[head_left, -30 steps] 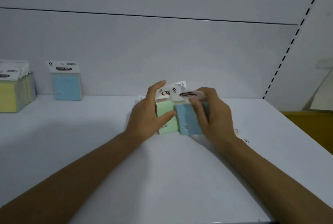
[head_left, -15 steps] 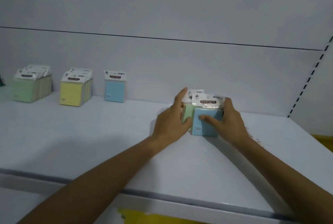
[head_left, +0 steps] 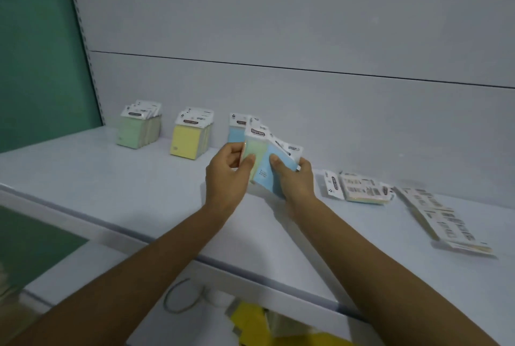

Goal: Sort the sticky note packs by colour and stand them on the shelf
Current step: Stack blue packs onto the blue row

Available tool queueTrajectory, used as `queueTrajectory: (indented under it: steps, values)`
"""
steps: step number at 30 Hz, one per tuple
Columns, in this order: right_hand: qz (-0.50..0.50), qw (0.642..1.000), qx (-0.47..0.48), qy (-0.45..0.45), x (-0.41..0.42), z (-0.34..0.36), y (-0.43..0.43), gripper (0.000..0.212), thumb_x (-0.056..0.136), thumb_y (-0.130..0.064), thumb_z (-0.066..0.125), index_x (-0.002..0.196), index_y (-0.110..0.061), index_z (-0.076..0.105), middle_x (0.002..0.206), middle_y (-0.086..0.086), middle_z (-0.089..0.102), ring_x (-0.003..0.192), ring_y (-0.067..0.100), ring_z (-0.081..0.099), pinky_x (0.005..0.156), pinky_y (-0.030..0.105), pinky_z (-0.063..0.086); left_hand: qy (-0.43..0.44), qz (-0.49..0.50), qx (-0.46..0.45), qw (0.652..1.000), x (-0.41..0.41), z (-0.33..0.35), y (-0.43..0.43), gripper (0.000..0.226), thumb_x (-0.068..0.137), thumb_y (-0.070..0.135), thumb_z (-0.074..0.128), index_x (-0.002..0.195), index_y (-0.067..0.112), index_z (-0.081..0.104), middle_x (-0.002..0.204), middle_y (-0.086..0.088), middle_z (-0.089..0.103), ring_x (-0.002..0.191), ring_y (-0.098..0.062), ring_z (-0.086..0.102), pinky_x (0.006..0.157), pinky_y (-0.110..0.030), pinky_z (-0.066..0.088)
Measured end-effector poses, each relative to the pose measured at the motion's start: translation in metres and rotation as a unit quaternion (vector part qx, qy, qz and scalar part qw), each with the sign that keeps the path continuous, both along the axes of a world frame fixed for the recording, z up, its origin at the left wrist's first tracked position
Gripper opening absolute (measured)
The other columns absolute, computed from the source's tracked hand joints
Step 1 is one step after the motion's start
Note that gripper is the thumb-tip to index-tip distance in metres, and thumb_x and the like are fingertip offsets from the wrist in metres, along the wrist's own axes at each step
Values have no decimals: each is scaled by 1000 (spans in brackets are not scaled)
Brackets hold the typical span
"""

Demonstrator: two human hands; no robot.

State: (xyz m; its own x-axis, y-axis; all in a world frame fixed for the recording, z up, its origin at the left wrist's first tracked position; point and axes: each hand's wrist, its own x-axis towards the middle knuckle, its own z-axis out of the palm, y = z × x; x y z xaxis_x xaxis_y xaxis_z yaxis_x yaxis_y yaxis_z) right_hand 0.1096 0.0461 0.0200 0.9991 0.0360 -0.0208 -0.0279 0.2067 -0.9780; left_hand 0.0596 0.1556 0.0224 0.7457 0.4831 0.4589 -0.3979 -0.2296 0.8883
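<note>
Left hand: the left hand (head_left: 227, 175) was closed on the green pack (head_left: 255, 148), with the thumb on its front face and the other fingers curled behind it.
Right hand: the right hand (head_left: 296, 181) was clamped on the blue pack (head_left: 284, 160), with the thumb pressed on the front and the fingers round its right edge.
Held packs: both were lifted above the shelf (head_left: 111, 178) between the two hands. The blue pack overlapped the right side of the green pack and tilted to the right. More header cards showed behind them; how many packs, I cannot tell.
Behind the grip: a standing blue pack (head_left: 236, 131) was upright at the back wall, partly hidden by the held ones.
Left of the grip: the yellow row (head_left: 189, 139) stood near, and the green row (head_left: 136, 131) stood farther left.
Right of the grip: the loose packs (head_left: 362, 189) lay flat, barcodes up, near the right hand.
Below the grip: a rubber band (head_left: 181, 295) lay on a lower level.
</note>
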Motion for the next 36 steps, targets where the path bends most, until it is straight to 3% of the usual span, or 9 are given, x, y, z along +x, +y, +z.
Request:
queueTrajectory:
  steps: [3,6,13,16,19,22,26,30,36]
  values:
    - [73,997,21,29,-3,3,34,58,76,-39,74,121,-11,51,105,8,68,92,22,66,87,41,56,2,-17,-50,999,-9,7,34,17,88,10,62,86,26,58,92,-1,71,80,-14,68,71,-27,55]
    - [97,995,13,35,-3,10,66,46,78,-39,72,110,-10,58,92,5,69,81,19,65,84,39,55,12,-13,-46,999,-8,10,67,12,88,14,62,90,25,59,90,2,72,85,-18,70,76,-34,56]
    - [53,999,13,-3,2,23,166,49,82,-37,70,118,-13,48,104,5,62,76,10,57,56,23,46,51,18,16,998,2,20,164,16,92,21,58,107,24,53,106,-2,69,91,-19,69,77,-40,59]
    - [37,999,-13,-37,7,26,211,47,82,-36,70,115,-15,45,107,3,57,83,11,55,62,24,46,71,10,15,997,8,23,212,18,94,20,54,110,25,49,106,-2,66,90,-18,67,69,-32,59]
    - [50,993,-74,-73,14,26,249,47,79,-35,73,111,-14,46,109,3,59,95,18,59,78,32,51,83,5,16,996,19,22,262,17,94,19,53,111,20,52,112,-3,66,95,-21,67,79,-38,58]
    - [62,988,-109,-88,22,24,282,45,76,-31,76,108,-14,51,105,3,64,91,19,63,75,33,54,113,-17,38,993,30,19,308,12,94,21,52,107,20,53,113,-6,67,98,-24,66,87,-46,55]
    - [48,980,-159,-105,31,8,314,40,74,-25,78,106,-16,56,105,0,67,95,22,66,86,43,55,132,-40,67,988,51,14,357,9,93,16,54,93,25,53,110,-7,68,96,-23,66,85,-41,54]
    - [62,971,-212,-89,35,-9,333,35,81,-21,73,108,-9,55,111,6,66,96,22,66,86,39,56,147,-26,67,986,72,8,401,10,93,14,56,101,16,52,112,-10,67,96,-24,66,84,-41,55]
    - [12,958,-270,-99,41,-13,345,43,78,-33,73,110,-10,57,109,4,66,97,22,65,87,44,54,160,-11,93,983,105,3,429,20,88,11,61,108,10,62,110,-12,67,91,-21,61,84,-37,53]
